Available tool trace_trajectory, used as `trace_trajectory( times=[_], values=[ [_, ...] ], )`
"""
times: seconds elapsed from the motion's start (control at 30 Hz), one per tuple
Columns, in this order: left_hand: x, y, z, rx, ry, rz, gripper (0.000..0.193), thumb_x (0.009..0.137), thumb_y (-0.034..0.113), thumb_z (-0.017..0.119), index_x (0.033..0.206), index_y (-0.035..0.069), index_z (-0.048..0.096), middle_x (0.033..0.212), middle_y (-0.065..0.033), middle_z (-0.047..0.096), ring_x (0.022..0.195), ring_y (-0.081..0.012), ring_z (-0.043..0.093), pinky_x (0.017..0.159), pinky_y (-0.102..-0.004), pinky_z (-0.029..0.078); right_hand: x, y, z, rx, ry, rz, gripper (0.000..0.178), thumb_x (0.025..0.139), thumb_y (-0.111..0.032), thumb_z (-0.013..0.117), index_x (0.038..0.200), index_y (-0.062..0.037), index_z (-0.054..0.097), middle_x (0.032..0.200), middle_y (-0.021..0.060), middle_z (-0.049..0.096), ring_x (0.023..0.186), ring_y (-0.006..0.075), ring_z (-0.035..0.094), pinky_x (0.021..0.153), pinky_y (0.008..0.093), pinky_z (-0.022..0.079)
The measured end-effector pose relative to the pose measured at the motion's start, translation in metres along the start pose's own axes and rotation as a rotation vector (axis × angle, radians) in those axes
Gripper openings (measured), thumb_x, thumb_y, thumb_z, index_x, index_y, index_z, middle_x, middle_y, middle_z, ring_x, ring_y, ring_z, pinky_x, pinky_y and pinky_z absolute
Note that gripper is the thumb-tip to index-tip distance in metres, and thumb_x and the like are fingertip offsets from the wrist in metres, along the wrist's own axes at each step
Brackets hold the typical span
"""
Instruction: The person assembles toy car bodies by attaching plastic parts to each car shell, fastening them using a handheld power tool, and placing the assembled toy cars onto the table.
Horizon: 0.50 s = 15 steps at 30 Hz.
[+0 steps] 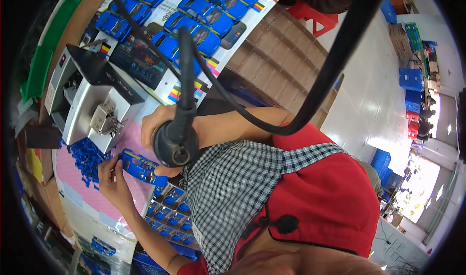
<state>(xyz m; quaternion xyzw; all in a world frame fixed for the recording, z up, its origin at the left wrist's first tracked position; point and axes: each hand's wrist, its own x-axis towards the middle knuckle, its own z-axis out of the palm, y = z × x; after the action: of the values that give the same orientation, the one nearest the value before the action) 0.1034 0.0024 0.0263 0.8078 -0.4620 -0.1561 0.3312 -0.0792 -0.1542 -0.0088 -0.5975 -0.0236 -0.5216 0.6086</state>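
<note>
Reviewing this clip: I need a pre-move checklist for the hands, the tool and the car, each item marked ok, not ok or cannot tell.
1. Black corded tool gripped in the right hand: ok.
2. Left hand positioned at the blue toy car: ok, its fingers are at the car's end.
3. Tool tip meeting the car: cannot tell, the tool's body and the right hand hide it.
4. Small blue parts close by: ok, heaped near the left hand.
5. Cord clear of the right forearm: cannot tell, it crosses in front in this view.
</note>
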Motion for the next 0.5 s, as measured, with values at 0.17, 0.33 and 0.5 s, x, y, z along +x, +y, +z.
trace_trajectory(
  times=[0.17, 0.33, 0.5],
  values=[
    [0.002, 0.017, -0.004, 0.004, -0.018, -0.027, 0.012, 0.08, 0.001, 0.064, 0.091, -0.001, 0.069, 0.088, -0.0101, 0.061, 0.079, -0.0184, 0.06, 0.065, -0.0257, 0.048, -0.006, 0.001, -0.007, 0.016, -0.048, 0.058, 0.043, 0.063, -0.027, 0.083, 0.087, -0.005, 0.054, 0.071, 0.0011, 0.056, 0.056, 0.0148, 0.054, 0.05, 0.0265, 0.041],
    [0.0, 0.011, -0.009, -0.007, -0.008, -0.071, 0.012, 0.076, 0.002, 0.067, 0.088, 0.0, 0.07, 0.082, -0.0088, 0.063, 0.071, -0.0171, 0.06, 0.064, -0.0247, 0.047, 0.018, -0.039, -0.015, 0.071, -0.324, 0.232, 0.057, 0.07, -0.011, 0.081, 0.108, -0.006, 0.039, 0.086, 0.0134, 0.056, 0.075, 0.0201, 0.057, 0.067, 0.0323, 0.048],
    [0.004, 0.015, -0.006, -0.054, -0.02, -0.166, 0.013, 0.075, 0.002, 0.069, 0.087, 0.001, 0.071, 0.082, -0.0085, 0.064, 0.069, -0.0157, 0.059, 0.063, -0.025, 0.047, 0.027, -0.044, -0.022, 0.097, -0.406, 0.207, 0.054, 0.075, -0.01, 0.077, 0.109, -0.0076, 0.036, 0.09, 0.0139, 0.053, 0.076, 0.0201, 0.056, 0.07, 0.0339, 0.048]
  ],
)
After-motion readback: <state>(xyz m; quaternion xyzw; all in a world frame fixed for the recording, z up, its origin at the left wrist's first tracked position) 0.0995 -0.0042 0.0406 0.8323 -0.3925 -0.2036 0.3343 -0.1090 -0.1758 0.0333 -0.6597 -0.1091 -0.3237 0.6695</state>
